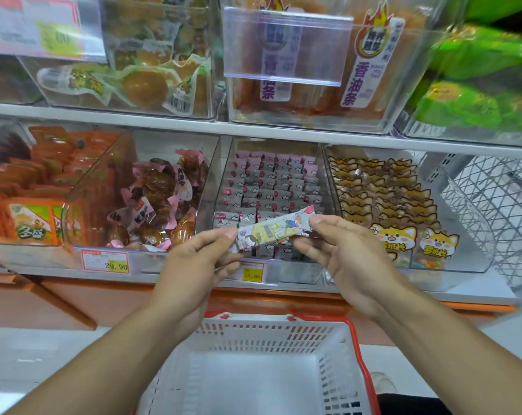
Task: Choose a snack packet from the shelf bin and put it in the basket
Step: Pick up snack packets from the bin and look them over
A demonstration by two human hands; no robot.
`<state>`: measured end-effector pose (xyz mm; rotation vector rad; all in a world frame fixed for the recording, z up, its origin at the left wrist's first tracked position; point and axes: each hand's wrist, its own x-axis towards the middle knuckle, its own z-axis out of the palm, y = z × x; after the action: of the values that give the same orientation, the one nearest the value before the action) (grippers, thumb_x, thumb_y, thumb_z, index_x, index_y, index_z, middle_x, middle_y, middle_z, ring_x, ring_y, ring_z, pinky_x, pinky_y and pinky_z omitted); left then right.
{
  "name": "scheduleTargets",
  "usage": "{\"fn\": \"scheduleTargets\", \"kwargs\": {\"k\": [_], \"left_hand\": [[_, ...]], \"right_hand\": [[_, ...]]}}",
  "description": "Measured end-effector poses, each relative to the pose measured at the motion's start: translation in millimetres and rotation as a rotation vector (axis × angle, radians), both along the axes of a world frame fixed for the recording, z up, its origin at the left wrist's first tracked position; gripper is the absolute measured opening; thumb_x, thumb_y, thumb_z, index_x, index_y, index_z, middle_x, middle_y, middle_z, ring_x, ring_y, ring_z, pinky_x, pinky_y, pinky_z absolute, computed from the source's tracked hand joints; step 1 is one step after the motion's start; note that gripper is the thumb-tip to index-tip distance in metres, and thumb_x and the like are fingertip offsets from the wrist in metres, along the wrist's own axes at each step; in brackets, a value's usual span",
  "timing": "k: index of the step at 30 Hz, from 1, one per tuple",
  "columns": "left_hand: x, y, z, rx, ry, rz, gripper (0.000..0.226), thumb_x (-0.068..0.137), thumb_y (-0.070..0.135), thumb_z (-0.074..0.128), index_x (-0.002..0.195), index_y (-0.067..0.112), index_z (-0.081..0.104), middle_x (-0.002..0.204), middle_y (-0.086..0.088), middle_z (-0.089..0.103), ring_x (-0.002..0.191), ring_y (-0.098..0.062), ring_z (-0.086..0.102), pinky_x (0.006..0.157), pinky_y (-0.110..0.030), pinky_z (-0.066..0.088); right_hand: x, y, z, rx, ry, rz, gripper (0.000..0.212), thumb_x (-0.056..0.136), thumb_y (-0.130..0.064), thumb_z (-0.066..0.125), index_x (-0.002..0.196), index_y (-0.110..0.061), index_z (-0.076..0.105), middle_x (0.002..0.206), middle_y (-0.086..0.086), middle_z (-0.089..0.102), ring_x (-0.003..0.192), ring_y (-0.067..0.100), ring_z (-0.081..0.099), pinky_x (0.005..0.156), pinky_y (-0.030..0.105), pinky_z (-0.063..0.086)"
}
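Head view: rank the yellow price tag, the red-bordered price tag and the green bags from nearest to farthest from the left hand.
1. Yellow price tag: just right of the left hand, on the shelf edge.
2. Red-bordered price tag: further off to its left.
3. Green bags: upper shelf, far right.

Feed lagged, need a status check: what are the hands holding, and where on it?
One snack packet, pinched at its two ends: left hand on the left end, right hand on the right end.
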<state>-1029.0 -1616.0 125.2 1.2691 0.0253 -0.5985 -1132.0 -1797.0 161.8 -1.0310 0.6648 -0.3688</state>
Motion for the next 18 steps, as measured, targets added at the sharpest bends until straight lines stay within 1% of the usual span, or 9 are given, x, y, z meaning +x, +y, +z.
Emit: {"fn": "scheduleTargets", "kwargs": {"k": [2,5,7,8,10,12,15,17,18], "left_hand": [[3.0,1.1,-0.9,-0.036,0.064,0.008,0.023,0.065,0.030,0.080,0.086,0.023,0.083,0.087,-0.003,0.075,0.072,-0.009,0.074,0.066,-0.019,0.059],[4.4,0.9,-0.2,-0.063,0.108,0.011,0.021,0.065,0.025,0.080,0.085,0.019,0.083,0.088,-0.012,0.062,0.069,-0.010,0.074,0.064,-0.019,0.059],[5.4,0.6,-1.4,-0.068,0.124,0.011,0.023,0.066,0.023,0.079,0.087,0.016,0.083,0.085,-0.014,0.061,0.068,-0.011,0.074,0.063,-0.020,0.059],[5.7,0.1,-1.6,-0.078,0.135,0.005,0.028,0.066,0.023,0.079,0.091,0.013,0.082,0.085,-0.014,0.062,0.068,-0.011,0.074,0.063,-0.020,0.059],[6.4,-0.3,-0.8,-0.101,0.159,-0.009,0.038,0.068,0.023,0.078,0.103,0.009,0.078,0.085,-0.011,0.071,0.068,-0.011,0.074,0.062,-0.020,0.058],[7.8,-0.4,0.8,-0.129,0.188,-0.014,0.040,0.068,0.022,0.077,0.106,0.008,0.075,0.081,-0.009,0.076,0.066,-0.010,0.073,0.060,-0.020,0.058],[9.9,1.3,0.5,-0.153,0.206,-0.014,0.033,0.070,0.020,0.076,0.101,0.009,0.076,0.073,-0.006,0.073,0.063,-0.009,0.070,0.058,-0.021,0.057],[8.5,1.8,0.2,-0.155,0.189,-0.024,0.018,0.073,0.019,0.074,0.088,0.014,0.081,0.069,-0.003,0.071,0.062,-0.009,0.070,0.058,-0.021,0.057],[7.2,1.5,0.6,-0.150,0.176,-0.023,0.012,0.076,0.017,0.074,0.085,0.016,0.082,0.070,-0.003,0.071,0.063,-0.009,0.070,0.058,-0.021,0.057]], "right_hand": [[0.6,-1.4,-0.8,0.005,0.011,0.029,0.010,0.099,-0.004,0.059,0.103,-0.001,0.067,0.090,0.013,0.078,0.078,0.022,0.077,0.068,0.024,0.061],[0.4,-3.9,-0.4,-0.024,0.029,0.062,0.008,0.100,-0.007,0.059,0.102,-0.004,0.067,0.085,0.007,0.079,0.077,0.021,0.077,0.067,0.026,0.062],[0.2,-5.8,-2.0,-0.047,0.056,0.087,0.008,0.100,-0.007,0.059,0.098,-0.007,0.066,0.086,0.004,0.079,0.078,0.020,0.076,0.067,0.028,0.063],[0.3,-6.2,-2.9,-0.049,0.066,0.102,0.008,0.100,-0.007,0.058,0.099,-0.009,0.066,0.090,0.006,0.078,0.080,0.022,0.076,0.067,0.029,0.063],[0.1,-7.0,-3.6,-0.042,0.052,0.158,0.012,0.098,-0.007,0.059,0.109,-0.011,0.064,0.109,0.013,0.075,0.089,0.028,0.075,0.071,0.033,0.062],[-0.9,-8.4,-3.1,-0.084,0.001,0.273,0.033,0.094,-0.009,0.065,0.125,-0.017,0.060,0.124,0.012,0.071,0.105,0.031,0.072,0.079,0.036,0.062],[-3.8,-7.2,-3.9,-0.272,0.000,0.385,0.055,0.085,-0.007,0.077,0.132,-0.030,0.059,0.136,0.005,0.062,0.113,0.025,0.070,0.090,0.037,0.060],[-4.1,-3.5,-5.3,-0.382,0.032,0.350,0.051,0.083,-0.006,0.080,0.125,-0.031,0.066,0.135,0.004,0.060,0.118,0.022,0.066,0.096,0.038,0.057],[-3.5,-2.1,-6.1,-0.394,0.023,0.327,0.046,0.082,-0.005,0.079,0.120,-0.028,0.069,0.131,0.005,0.064,0.116,0.023,0.068,0.097,0.037,0.057]]}}
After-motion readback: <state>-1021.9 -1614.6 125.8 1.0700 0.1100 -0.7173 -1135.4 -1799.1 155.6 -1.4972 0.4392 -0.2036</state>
